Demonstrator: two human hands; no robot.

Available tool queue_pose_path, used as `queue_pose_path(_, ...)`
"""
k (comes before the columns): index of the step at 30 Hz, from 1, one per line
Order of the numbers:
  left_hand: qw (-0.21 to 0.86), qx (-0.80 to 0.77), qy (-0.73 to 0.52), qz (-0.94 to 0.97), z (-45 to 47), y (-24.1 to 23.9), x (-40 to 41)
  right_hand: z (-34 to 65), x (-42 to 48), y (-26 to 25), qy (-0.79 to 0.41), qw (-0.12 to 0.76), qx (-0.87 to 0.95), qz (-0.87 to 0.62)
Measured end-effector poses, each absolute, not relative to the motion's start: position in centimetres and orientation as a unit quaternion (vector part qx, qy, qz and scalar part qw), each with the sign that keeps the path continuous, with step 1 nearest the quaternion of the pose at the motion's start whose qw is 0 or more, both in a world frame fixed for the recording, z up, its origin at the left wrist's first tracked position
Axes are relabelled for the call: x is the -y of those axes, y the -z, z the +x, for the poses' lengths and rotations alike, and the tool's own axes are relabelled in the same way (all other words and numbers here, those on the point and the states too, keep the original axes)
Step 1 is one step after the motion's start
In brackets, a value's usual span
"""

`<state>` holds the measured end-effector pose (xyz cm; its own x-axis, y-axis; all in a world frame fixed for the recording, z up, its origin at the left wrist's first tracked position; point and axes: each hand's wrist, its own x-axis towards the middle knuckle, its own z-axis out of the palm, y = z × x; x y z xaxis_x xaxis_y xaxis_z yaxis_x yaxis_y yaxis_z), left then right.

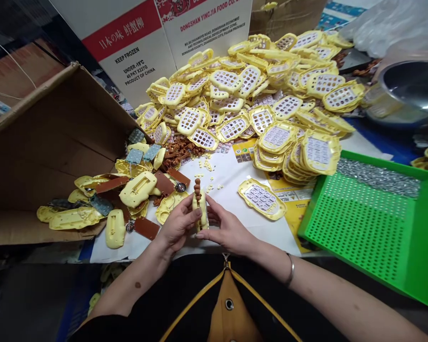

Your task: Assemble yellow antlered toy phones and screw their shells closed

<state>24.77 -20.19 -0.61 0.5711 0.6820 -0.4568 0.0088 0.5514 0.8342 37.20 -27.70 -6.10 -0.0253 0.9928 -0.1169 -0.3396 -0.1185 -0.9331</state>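
Observation:
My left hand (178, 224) and my right hand (225, 229) together grip a pale yellow plastic toy-phone shell (200, 213), held on edge just above the white sheet near the table's front. A brown beaded strip (197, 188) sticks up from the top of the shell. Both hands pinch the shell from opposite sides. One yellow keypad face (262, 198) lies flat on the paper just right of my hands. Loose yellow shells and brown plates (139, 190) lie to the left.
A large heap of yellow keypad faces (257, 95) fills the back of the table. A green perforated tray (371, 223) with small metal parts stands at right. An open cardboard box (46, 142) lies at left, a printed carton (153, 42) behind, a metal bowl (410, 85) at far right.

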Motion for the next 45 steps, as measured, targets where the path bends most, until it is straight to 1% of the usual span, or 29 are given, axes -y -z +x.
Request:
queue_pose_path(7, 0.786, -0.372, -0.226, 0.438, 24.7, 1.1, 20.7, 37.8, 28.1, 5.9, -0.581, 0.528, 0.416, -0.458)
queue_pose_path(11, 0.813, -0.334, -0.219, 0.424, 24.3, 1.2, 20.6, 38.5, 28.4, 5.4, -0.602, 0.529, 0.425, -0.42)
queue_pose_path(15, 0.817, -0.355, -0.234, 0.391, 24.4, 1.1, 20.6, 39.0, 28.5, 5.1, -0.586, 0.508, 0.463, -0.43)
queue_pose_path(19, 0.838, -0.348, -0.201, 0.368, 24.3, 1.0, 20.6, 39.6, 28.5, 5.0, -0.709, 0.455, 0.443, -0.305)
queue_pose_path(21, 0.859, -0.329, -0.183, 0.348, 24.1, 1.1, 20.5, 39.7, 28.7, 4.7, -0.731, 0.435, 0.455, -0.262)
queue_pose_path(23, 0.863, -0.331, -0.207, 0.32, 24.1, 1.1, 20.5, 39.6, 29.0, 4.0, -0.682, 0.426, 0.512, -0.303)
queue_pose_path(25, 0.848, -0.356, -0.251, 0.302, 24.4, 1.2, 20.7, 39.1, 29.2, 3.2, -0.569, 0.405, 0.572, -0.431)
queue_pose_path(27, 0.831, -0.38, -0.278, 0.295, 24.8, 1.1, 20.9, 38.5, 29.5, 2.5, -0.437, 0.355, 0.601, -0.566)
queue_pose_path(28, 0.827, -0.388, -0.283, 0.293, 25.0, 1.1, 21.1, 38.2, 29.5, 2.3, -0.384, 0.327, 0.61, -0.611)
queue_pose_path(31, 0.823, -0.399, -0.277, 0.296, 25.4, 0.9, 21.5, 37.7, 29.7, 2.2, -0.296, 0.257, 0.649, -0.653)
queue_pose_path(33, 0.821, -0.4, -0.274, 0.302, 25.4, 0.9, 21.6, 37.8, 29.7, 2.3, -0.269, 0.245, 0.667, -0.65)
queue_pose_path(35, 0.821, -0.396, -0.276, 0.306, 25.2, 0.9, 21.7, 38.2, 29.7, 2.4, -0.279, 0.265, 0.675, -0.629)
queue_pose_path(38, 0.838, -0.379, -0.241, 0.309, 24.7, 1.0, 21.6, 39.0, 29.6, 2.3, -0.351, 0.33, 0.667, -0.568)
queue_pose_path(40, 0.849, -0.373, -0.215, 0.306, 24.3, 0.9, 21.5, 39.3, 29.6, 2.3, -0.389, 0.347, 0.663, -0.537)
queue_pose_path(42, 0.85, -0.375, -0.215, 0.302, 24.2, 0.8, 21.5, 39.3, 29.7, 2.5, -0.37, 0.32, 0.676, -0.552)
queue_pose_path(45, 0.844, -0.379, -0.233, 0.299, 24.2, 0.7, 21.5, 38.8, 29.8, 3.0, -0.288, 0.262, 0.704, -0.594)
